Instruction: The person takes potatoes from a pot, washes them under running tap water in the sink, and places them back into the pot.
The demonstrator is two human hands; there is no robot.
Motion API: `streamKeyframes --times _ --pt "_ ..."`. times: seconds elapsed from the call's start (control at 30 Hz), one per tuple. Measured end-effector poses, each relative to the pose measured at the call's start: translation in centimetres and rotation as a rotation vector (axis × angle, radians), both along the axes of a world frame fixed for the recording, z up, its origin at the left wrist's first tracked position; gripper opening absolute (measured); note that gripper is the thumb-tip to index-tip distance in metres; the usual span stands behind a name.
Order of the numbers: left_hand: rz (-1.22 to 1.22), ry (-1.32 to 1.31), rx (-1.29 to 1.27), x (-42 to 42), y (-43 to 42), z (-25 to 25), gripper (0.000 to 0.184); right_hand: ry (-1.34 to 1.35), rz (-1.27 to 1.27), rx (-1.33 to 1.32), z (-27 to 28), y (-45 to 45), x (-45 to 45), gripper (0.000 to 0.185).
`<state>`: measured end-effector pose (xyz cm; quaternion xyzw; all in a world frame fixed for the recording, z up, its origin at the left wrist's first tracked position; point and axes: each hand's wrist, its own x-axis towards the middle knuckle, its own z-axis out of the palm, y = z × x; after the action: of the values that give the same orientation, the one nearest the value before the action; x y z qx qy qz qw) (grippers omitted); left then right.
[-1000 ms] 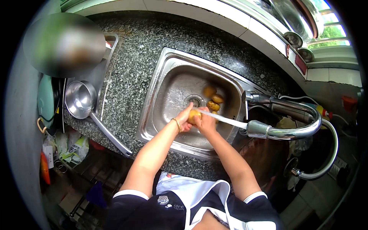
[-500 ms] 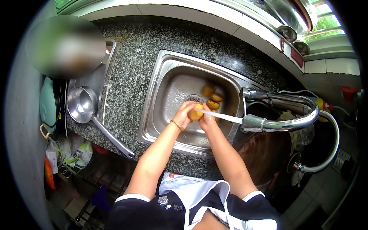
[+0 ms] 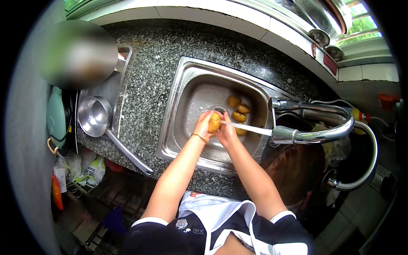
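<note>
A yellow-brown potato (image 3: pixel 214 122) is held over the sink between my two hands. My left hand (image 3: pixel 202 126) curls round its left side. On the other side, my right hand (image 3: pixel 227 133) presses its fingers against the potato, some of them hidden by it and the water. A water stream (image 3: pixel 246 127) runs from the faucet (image 3: pixel 293 135) onto the potato and right fingers. Beyond my right hand, several more potatoes (image 3: pixel 239 116) lie wet on the bottom of the steel sink (image 3: pixel 193 95). The drain (image 3: pixel 218 108) shows just past my fingertips.
A steel ladle-like pan (image 3: pixel 94 117) with a long handle rests on the left, partly on a metal tray (image 3: pixel 121 80). Speckled granite counter (image 3: pixel 144 89) surrounds the sink. A round brown wooden board (image 3: pixel 293 168) stands below the faucet on the right.
My hands and the potato have shifted slightly left, and the potato has turned to a more upright angle. My right hand has moved lower beside it. The whole view has shifted slightly.
</note>
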<state>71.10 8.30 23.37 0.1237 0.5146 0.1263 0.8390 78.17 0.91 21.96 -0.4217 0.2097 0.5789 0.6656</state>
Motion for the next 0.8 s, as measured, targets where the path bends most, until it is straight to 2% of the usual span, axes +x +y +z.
streamKeyframes --times 0.07,0.1,0.13,0.2,0.23,0.27,0.3,0.33,0.37,0.4,0.43,0.47,0.5,0.53,0.57,0.6,0.67,0.7,0.73,0.77,0.8 --pt "-0.250 0.196 0.104 1.2 -0.2 0.2 0.023 -0.137 0.049 -0.088 1.0 -0.8 0.3 0.043" --pt "-0.301 0.019 0.113 1.1 0.0 -1.8 0.022 -0.166 0.051 -0.098 1.3 -1.2 0.6 0.042" --pt "-0.296 0.014 0.111 1.0 -0.3 -3.6 0.022 -0.171 0.056 -0.100 1.0 -1.5 1.1 0.042" --pt "-0.539 0.192 0.323 1.3 -0.5 -4.5 0.017 -0.639 0.339 -0.305 -1.3 -2.5 2.7 0.042" --pt "-0.608 0.272 0.336 1.0 -0.4 -5.5 0.022 -1.002 0.417 -0.370 -8.6 -4.5 4.3 0.046" --pt "-0.605 0.274 0.337 0.4 -0.1 -6.5 0.022 -1.481 0.672 -0.591 -3.9 -3.9 5.3 0.052" --pt "-0.884 0.423 0.572 -0.3 0.3 -7.5 0.027 -1.629 0.730 -0.627 -2.7 -3.5 6.1 0.055" --pt "-1.135 0.560 0.697 -0.4 0.6 -6.5 0.035 -1.775 0.783 -0.664 -2.2 -3.1 6.9 0.060" --pt "-1.390 0.698 0.814 -0.6 0.9 -5.4 0.045 -1.770 0.773 -0.664 -1.7 -2.3 7.5 0.060" --pt "-1.396 0.703 0.823 -0.8 0.6 -3.7 0.045 -1.840 0.978 -0.650 -1.4 -1.5 8.2 0.064" --pt "-1.512 0.753 0.938 -1.0 0.1 -2.3 0.049 -1.899 1.185 -0.633 -1.4 -0.9 8.5 0.068" --pt "-1.626 0.802 1.055 -0.9 -0.1 -1.8 0.053 -1.896 1.171 -0.637 -1.6 -0.6 8.6 0.068" --pt "-1.843 0.782 1.008 -0.5 -0.1 -2.5 0.057 -1.908 1.399 -0.595 -1.8 -0.4 8.5 0.070" --pt "-1.850 0.785 1.013 -0.1 -0.4 -2.4 0.057 -1.905 1.632 -0.545 -2.1 -0.2 8.3 0.072" --pt "-1.974 0.759 1.009 0.1 -1.0 -1.7 0.061 -2.103 1.573 -0.579 -4.7 -1.1 8.3 0.073" --pt "-2.098 0.725 1.000 0.1 -1.3 -1.0 0.064 -2.097 1.575 -0.580 -2.9 -0.7 8.1 0.073" --pt "-2.159 0.699 0.950 -0.3 -1.7 -0.5 0.063 -1.649 1.858 -0.628 0.6 -0.6 8.3 0.052" --pt "-2.186 0.746 0.942 -0.4 -1.9 -0.9 0.064 -1.734 1.841 -0.655 -0.3 -1.4 8.2 0.041" --pt "-2.212 0.797 0.934 -0.5 -2.0 -1.7 0.064 -1.735 1.845 -0.663 -1.1 -1.8 8.4 0.041" --pt "-2.179 0.834 0.978 -1.0 -2.4 -4.8 0.065 -1.643 1.834 -0.631 -1.8 -2.0 8.5 0.037" --pt "-2.177 0.829 0.978 -1.0 -2.0 -5.2 0.065 -1.552 1.819 -0.598 -1.9 -2.2 8.6 0.034"
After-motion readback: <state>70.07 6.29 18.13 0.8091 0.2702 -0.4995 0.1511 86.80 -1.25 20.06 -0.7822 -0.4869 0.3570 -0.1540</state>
